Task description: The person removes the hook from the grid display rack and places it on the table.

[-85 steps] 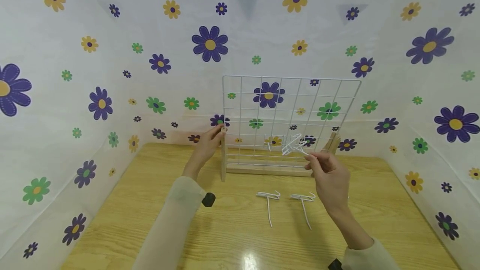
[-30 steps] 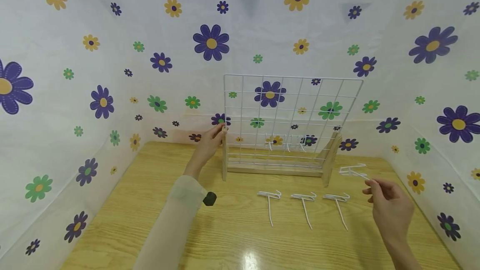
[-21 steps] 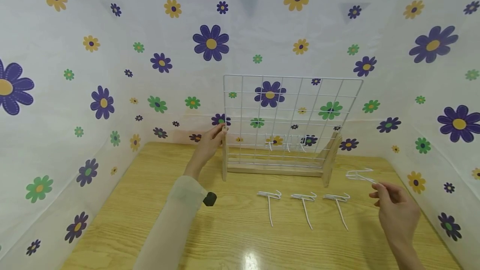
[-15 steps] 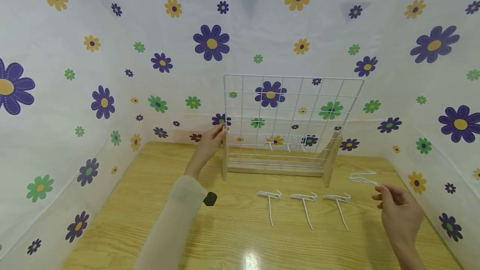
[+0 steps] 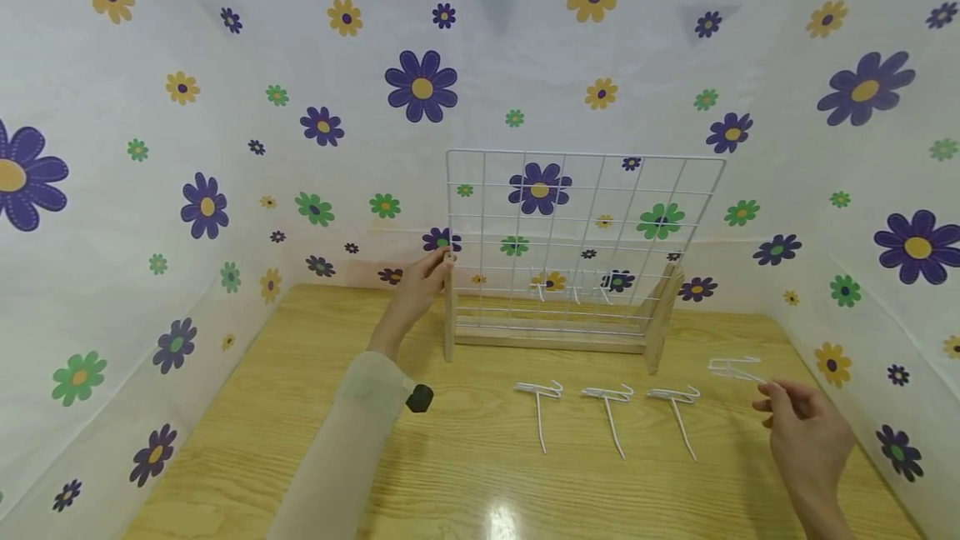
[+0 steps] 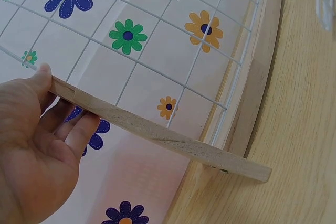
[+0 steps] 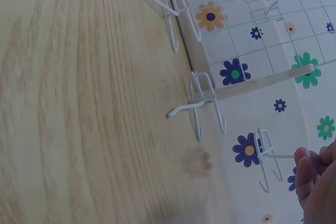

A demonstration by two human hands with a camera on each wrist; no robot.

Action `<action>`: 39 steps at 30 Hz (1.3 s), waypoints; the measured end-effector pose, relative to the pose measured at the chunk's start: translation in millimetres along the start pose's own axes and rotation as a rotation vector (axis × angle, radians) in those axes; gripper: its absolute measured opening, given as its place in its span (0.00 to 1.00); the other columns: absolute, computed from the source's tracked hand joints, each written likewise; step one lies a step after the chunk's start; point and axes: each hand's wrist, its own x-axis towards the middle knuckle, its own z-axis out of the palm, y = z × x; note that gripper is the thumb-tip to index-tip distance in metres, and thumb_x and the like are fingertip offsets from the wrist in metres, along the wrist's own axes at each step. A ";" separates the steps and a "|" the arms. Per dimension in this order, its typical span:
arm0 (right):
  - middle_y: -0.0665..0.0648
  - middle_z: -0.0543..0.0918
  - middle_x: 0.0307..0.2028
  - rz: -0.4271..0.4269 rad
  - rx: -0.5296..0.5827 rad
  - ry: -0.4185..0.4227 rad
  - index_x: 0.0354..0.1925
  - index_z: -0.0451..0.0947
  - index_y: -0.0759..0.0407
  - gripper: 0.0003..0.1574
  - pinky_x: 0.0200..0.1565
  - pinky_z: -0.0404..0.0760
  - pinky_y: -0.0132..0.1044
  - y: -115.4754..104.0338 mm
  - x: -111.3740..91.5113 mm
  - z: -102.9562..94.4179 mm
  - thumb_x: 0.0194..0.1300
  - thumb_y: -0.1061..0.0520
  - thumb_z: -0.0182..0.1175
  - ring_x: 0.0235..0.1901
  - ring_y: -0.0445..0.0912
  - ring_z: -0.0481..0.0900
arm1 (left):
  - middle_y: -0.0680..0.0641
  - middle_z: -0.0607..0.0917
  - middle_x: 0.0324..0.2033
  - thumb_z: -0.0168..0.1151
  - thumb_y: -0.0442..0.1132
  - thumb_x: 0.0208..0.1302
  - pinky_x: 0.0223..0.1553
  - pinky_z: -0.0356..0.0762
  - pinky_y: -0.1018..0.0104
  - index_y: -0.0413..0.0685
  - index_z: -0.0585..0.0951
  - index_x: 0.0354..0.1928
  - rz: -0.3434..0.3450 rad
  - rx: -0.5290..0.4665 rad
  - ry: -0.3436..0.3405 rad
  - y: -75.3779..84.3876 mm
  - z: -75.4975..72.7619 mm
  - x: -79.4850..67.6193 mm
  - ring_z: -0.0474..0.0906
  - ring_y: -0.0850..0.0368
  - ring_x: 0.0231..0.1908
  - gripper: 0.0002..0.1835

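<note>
In the head view my left hand (image 5: 414, 294) grips the top of the left wooden support (image 5: 449, 319) of a white wire grid rack (image 5: 585, 156). The left wrist view shows the thumb on one side of that support and the fingers on the other. My right hand (image 5: 812, 440) pinches the prong of a white wire hook (image 7: 259, 145) between thumb and fingers, right of the rack. That hook seems held just above the table. Three similar hooks, such as the middle one (image 5: 574, 290), hang low on the grid.
Three more white wire hooks lie in a row before the rack: a left one (image 5: 537, 392), a middle one (image 5: 609, 396) and a right one (image 5: 677, 397). All stand on a wood-grain table (image 5: 480, 457). A white flowered sheet (image 5: 510, 48) encloses the back and sides.
My right hand has carried its hook from the front of the grid to the right, then slowly down towards the table. The left hand keeps its grip on the support.
</note>
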 end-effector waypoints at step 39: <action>0.19 0.74 0.20 0.135 -0.174 -0.118 0.46 0.80 0.75 0.13 0.18 0.77 0.22 31.9 -11.4 -11.9 0.73 0.63 0.61 0.17 0.28 0.78 | 0.40 0.69 0.74 0.48 0.48 0.84 0.68 0.73 0.49 0.49 0.62 0.80 -0.009 0.002 -0.003 -0.5 -0.5 -0.1 0.67 0.42 0.72 0.29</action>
